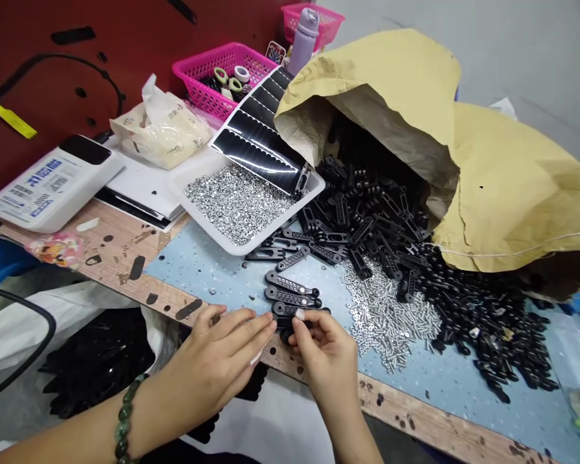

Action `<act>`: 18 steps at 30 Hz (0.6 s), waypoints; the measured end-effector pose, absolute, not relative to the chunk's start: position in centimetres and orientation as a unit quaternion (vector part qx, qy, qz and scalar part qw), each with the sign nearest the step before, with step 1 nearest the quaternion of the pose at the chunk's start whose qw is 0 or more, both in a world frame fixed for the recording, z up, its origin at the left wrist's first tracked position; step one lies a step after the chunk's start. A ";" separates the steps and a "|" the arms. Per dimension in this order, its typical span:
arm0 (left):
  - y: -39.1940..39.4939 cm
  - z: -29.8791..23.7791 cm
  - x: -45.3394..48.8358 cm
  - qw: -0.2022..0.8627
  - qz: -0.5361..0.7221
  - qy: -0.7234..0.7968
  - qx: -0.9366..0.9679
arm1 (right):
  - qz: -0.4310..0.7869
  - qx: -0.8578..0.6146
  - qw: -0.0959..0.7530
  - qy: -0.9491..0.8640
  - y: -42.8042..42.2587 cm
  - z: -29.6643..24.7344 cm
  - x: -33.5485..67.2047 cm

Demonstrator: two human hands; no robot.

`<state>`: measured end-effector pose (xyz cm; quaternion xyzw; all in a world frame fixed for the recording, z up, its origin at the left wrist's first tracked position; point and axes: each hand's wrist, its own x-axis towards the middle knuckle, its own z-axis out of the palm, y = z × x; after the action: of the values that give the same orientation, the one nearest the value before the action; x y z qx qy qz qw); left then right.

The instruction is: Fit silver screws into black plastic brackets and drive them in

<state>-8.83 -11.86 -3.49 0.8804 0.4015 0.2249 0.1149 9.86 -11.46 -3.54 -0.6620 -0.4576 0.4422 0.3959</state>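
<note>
My left hand (217, 354) and my right hand (326, 348) meet at the near edge of a blue work mat (212, 270). Between them is a black perforated plastic bar (290, 310). My right fingertips pinch it together with a small pale piece, and my left fingertips hold its other end. Several matching bars (290, 283) lie side by side just beyond my hands. To the right spread loose silver screws (389, 316) and a heap of black plastic parts (367, 219), spilling from a tan paper sack (507, 187).
A white tray (236, 209) of silver nuts holds a glossy black strip sheet (256, 129). Behind stand pink baskets (222, 80), a lilac bottle (302, 38) and a white box (53, 183). An open white bag (96, 361) of black parts sits below the table's near edge.
</note>
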 end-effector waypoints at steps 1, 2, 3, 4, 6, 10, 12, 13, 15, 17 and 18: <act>-11.9 -3.5 -8.8 0.120 0.227 0.403 0.878 | 0.434 -0.667 0.389 -0.464 -11.4 -3.5 9.8; -12.0 -3.6 -8.8 0.124 0.229 0.404 0.877 | 0.427 -0.672 0.381 -0.471 -11.3 -3.4 9.7; -12.0 -3.6 -8.7 0.128 0.228 0.405 0.876 | 0.419 -0.676 0.373 -0.478 -11.2 -3.3 9.7; -12.0 -3.6 -8.7 0.130 0.226 0.407 0.875 | 0.409 -0.681 0.363 -0.487 -11.1 -3.2 9.6; -12.0 -3.6 -8.4 0.126 0.219 0.410 0.876 | 0.373 -0.692 0.340 -0.517 -11.0 -3.0 9.6; -11.8 -3.5 -8.0 0.103 0.218 0.414 0.878 | 0.300 -0.693 0.294 -0.586 -10.8 -2.7 9.8; -11.7 -3.5 -7.9 0.094 0.219 0.415 0.878 | 0.320 -0.689 0.289 -0.583 -10.8 -2.5 10.0; -11.7 -3.6 -7.9 0.089 0.217 0.416 0.879 | 0.336 -0.688 0.290 -0.574 -10.9 -2.5 10.0; -11.8 -3.7 -8.0 0.082 0.210 0.416 0.881 | 0.349 -0.690 0.287 -0.566 -11.0 -2.5 10.0; -11.9 -3.9 -8.1 0.079 0.205 0.413 0.884 | 0.325 -0.696 0.271 -0.581 -10.9 -2.5 10.0; -11.9 -4.0 -8.2 0.077 0.202 0.412 0.885 | 0.306 -0.696 0.258 -0.596 -10.8 -2.4 10.0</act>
<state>-8.18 -11.94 -4.01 0.8851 0.4119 0.2023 0.0774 9.99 -10.77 -2.44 -0.6963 -0.5960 0.3057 0.2579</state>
